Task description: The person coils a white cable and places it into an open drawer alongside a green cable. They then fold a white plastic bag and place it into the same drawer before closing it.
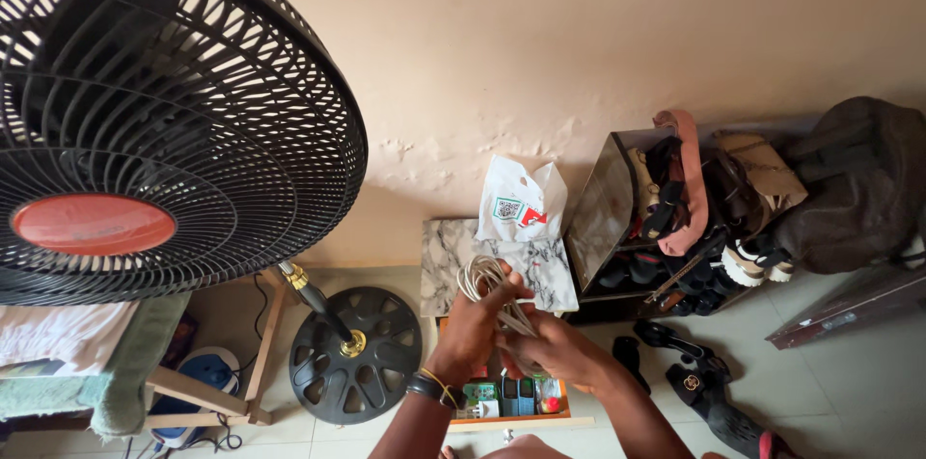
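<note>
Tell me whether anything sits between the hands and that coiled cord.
Nothing visible does. Both hands already grip the coiled white cord: the left hand closes on the loops from below, and the right hand holds the strands beside it. The standing fan is off to the left, apart from them.

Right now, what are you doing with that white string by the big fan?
It's a white cable, coiled in loops. My left hand grips the bundle and my right hand pinches its lower end. I'm standing over a marble-patterned top with a white plastic bag on it. The black standing fan is on my left, and a shoe rack on my right.
</note>
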